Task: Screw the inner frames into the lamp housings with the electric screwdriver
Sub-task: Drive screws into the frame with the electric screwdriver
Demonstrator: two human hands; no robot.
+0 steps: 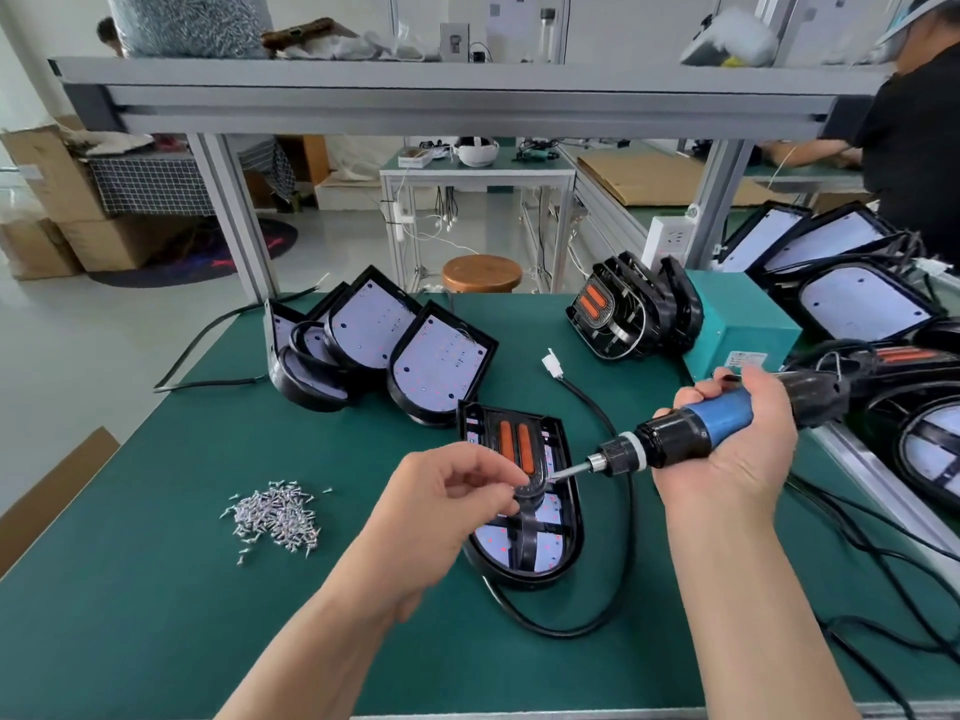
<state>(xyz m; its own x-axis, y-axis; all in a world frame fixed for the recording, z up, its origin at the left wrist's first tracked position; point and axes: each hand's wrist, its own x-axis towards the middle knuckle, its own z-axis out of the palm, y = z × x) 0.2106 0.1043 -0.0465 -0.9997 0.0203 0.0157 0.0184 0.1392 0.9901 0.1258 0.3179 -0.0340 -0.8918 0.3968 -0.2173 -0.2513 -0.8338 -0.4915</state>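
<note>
A black lamp housing (566, 522) lies flat on the green mat at the centre, with a black inner frame (524, 537) and two orange strips (514, 444) inside it. My right hand (737, 449) grips the blue and black electric screwdriver (696, 433), held nearly level with its bit (566, 472) pointing left over the housing. My left hand (447, 501) hovers over the housing's left side, fingers curled with the tips pinched together just left of the bit. Whether a screw sits between the fingertips is unclear.
A heap of silver screws (275, 517) lies on the mat (156, 615) to the left. Several open housings with white LED boards (395, 345) lean at the back left. More framed housings (634, 309) stand beside a teal box (743, 324). Black cables (613, 511) loop around the work. Another person stands at far right.
</note>
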